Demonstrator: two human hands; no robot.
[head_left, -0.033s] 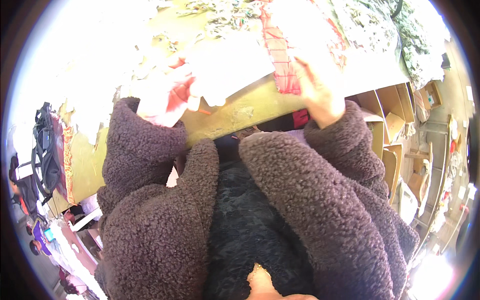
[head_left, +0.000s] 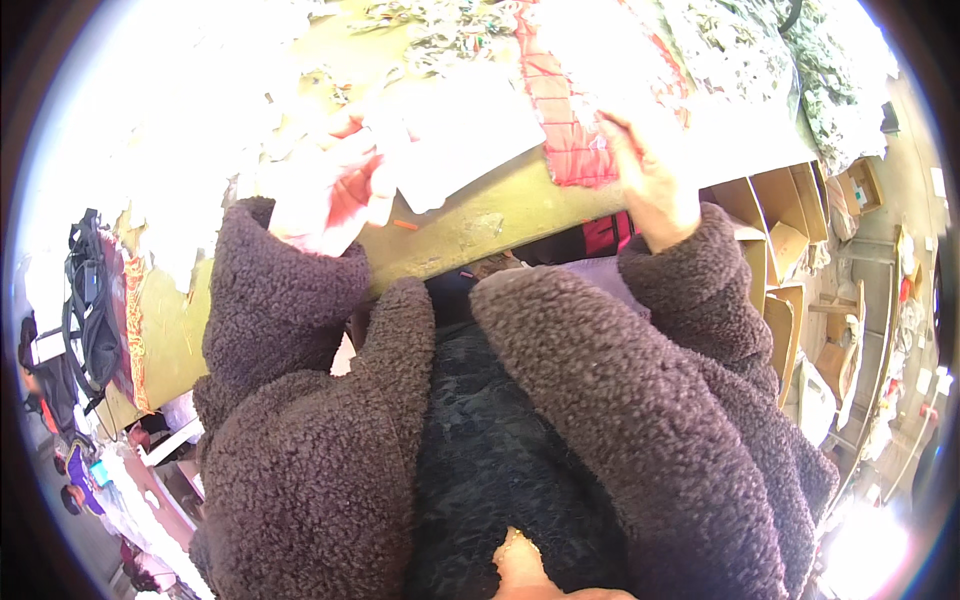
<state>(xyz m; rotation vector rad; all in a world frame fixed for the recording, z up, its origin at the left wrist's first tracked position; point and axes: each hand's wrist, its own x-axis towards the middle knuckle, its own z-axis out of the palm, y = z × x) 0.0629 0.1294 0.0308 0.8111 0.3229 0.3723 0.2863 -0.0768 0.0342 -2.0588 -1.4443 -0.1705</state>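
Both my arms, in fuzzy brown sleeves, reach up to a yellow-green table (head_left: 480, 225). My right hand (head_left: 650, 185) grips the lower edge of a red checked cloth (head_left: 570, 120) that hangs over the table's near edge, with a white piece lying on top of it. My left hand (head_left: 325, 200) is washed out by glare; its fingers curl around a crumpled white and red piece (head_left: 440, 140) at the table's edge. Small scraps litter the tabletop beyond both hands.
Open cardboard boxes (head_left: 780, 220) stand in a row at the right under the table. A heap of green and white material (head_left: 780, 50) fills the far right. A black bag (head_left: 90, 310) hangs at the left end. Another person (head_left: 80, 475) is at the lower left.
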